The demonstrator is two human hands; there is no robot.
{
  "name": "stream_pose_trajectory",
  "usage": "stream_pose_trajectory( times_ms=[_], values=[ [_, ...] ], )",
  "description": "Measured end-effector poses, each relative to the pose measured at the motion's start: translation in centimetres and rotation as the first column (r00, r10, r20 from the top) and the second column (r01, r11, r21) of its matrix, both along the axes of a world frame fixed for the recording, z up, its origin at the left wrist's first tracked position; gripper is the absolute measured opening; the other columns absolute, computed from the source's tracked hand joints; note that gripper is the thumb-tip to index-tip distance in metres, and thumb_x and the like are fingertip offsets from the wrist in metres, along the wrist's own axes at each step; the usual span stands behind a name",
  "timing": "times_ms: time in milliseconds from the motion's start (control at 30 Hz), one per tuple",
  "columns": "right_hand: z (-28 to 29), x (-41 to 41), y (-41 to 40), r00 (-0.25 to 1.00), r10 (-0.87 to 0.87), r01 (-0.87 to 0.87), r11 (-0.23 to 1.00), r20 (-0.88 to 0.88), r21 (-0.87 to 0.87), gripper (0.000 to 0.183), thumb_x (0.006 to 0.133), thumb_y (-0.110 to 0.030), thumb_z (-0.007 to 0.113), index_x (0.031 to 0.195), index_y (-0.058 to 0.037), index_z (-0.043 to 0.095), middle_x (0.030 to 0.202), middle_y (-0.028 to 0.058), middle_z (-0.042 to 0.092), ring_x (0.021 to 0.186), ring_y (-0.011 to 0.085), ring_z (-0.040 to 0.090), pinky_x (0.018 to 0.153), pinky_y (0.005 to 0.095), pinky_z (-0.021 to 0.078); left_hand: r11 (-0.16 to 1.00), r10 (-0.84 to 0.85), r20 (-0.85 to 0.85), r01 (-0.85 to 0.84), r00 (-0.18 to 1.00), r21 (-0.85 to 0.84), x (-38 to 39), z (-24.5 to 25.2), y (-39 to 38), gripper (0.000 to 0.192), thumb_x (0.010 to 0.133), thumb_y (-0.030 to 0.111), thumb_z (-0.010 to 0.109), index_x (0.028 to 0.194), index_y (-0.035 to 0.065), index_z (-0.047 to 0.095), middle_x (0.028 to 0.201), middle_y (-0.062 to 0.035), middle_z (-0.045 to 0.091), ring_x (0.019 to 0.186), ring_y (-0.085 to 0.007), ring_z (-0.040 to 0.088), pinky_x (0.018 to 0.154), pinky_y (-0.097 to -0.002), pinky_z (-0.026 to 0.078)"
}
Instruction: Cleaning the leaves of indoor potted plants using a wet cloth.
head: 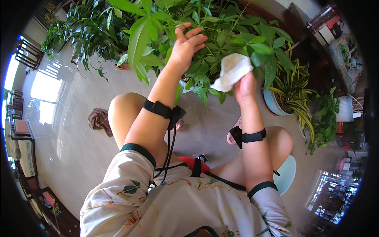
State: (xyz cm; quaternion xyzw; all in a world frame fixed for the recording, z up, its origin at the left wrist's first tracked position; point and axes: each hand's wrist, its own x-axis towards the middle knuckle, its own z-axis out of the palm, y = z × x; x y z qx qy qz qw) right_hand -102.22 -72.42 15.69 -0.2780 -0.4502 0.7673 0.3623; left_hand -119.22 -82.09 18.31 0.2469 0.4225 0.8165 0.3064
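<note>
My left hand (189, 44) reaches into the green leaves of a bushy potted plant (219, 38), its fingers apart and slightly bent; a thin stem passes by the fingertips, and whether they touch it I cannot tell. A white cloth (234, 71) with a brownish stain is gripped in my right hand (246, 86), at the near right edge of the same foliage. The cloth hangs to the left of the fingers, against the leaves. Most of the plant's pot is hidden under the foliage.
Right of the plant stands a yellow-edged snake plant (296, 91) in a light blue pot (271, 102). Dark-leaved plants (91, 35) grow at upper left. A crumpled brown cloth (100, 120) lies on the floor by my left knee. A pale green basin (287, 174) is beside my right thigh.
</note>
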Motion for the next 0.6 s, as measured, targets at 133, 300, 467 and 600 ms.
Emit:
stream_pose_trajectory(
  times_ms=[133, 300, 467, 600],
  values=[
    [-0.8, 0.2, 0.7, 0.998, -0.043, 0.038, 0.995, 0.054, 0.088, 0.042, 0.094, -0.033, 0.040, 0.118, -0.0014, 0.054, 0.115, 0.0087, 0.058, 0.104, 0.0176, 0.055, 0.090, 0.0309, 0.0424, 0.973, 0.015, -0.208, -0.062, 0.978, -0.221, 0.3, -0.8, 1.9, 0.052, 0.089, 0.026, 0.057, 0.127, 0.0025, 0.030, 0.121, -0.0176, 0.055, 0.114, -0.0257, 0.052, 0.096, -0.0332, 0.039],
    [-0.6, 0.7, 1.0, 0.961, -0.127, 0.045, 0.948, 0.245, 0.316, 0.046, 0.097, -0.036, 0.037, 0.116, 0.0021, 0.056, 0.112, 0.0111, 0.060, 0.101, 0.0162, 0.055, 0.087, 0.0296, 0.0423, 0.937, 0.037, -0.173, -0.094, 0.984, -0.335, 1.4, 0.9, 3.5, 0.063, 0.088, 0.044, 0.054, 0.134, 0.0040, 0.037, 0.122, -0.0165, 0.055, 0.121, -0.0299, 0.045, 0.100, -0.0353, 0.035],
    [-0.2, 0.7, 0.3, 0.970, -0.103, 0.058, 0.978, 0.223, 0.200, 0.051, 0.095, -0.042, 0.044, 0.115, 0.0035, 0.055, 0.107, 0.0083, 0.061, 0.094, 0.0145, 0.057, 0.081, 0.0273, 0.0441, 0.994, -0.075, 0.262, 0.094, 0.962, -0.062, -0.1, 2.0, 2.5, 0.075, 0.090, 0.057, 0.042, 0.132, -0.0042, 0.034, 0.129, -0.0306, 0.044, 0.121, -0.0359, 0.044, 0.098, -0.0403, 0.036],
    [0.6, 0.7, -0.4, 0.953, -0.078, 0.030, 0.986, 0.292, 0.166, 0.043, 0.095, -0.035, 0.043, 0.114, 0.0010, 0.057, 0.108, 0.0075, 0.061, 0.097, 0.0156, 0.057, 0.084, 0.0287, 0.0432, 0.986, -0.093, 0.189, 0.117, 0.978, -0.117, -0.9, 2.4, 2.3, 0.046, 0.094, 0.037, 0.044, 0.121, -0.0006, 0.045, 0.114, -0.0178, 0.054, 0.111, -0.0328, 0.054, 0.089, -0.0386, 0.046]
  ],
)
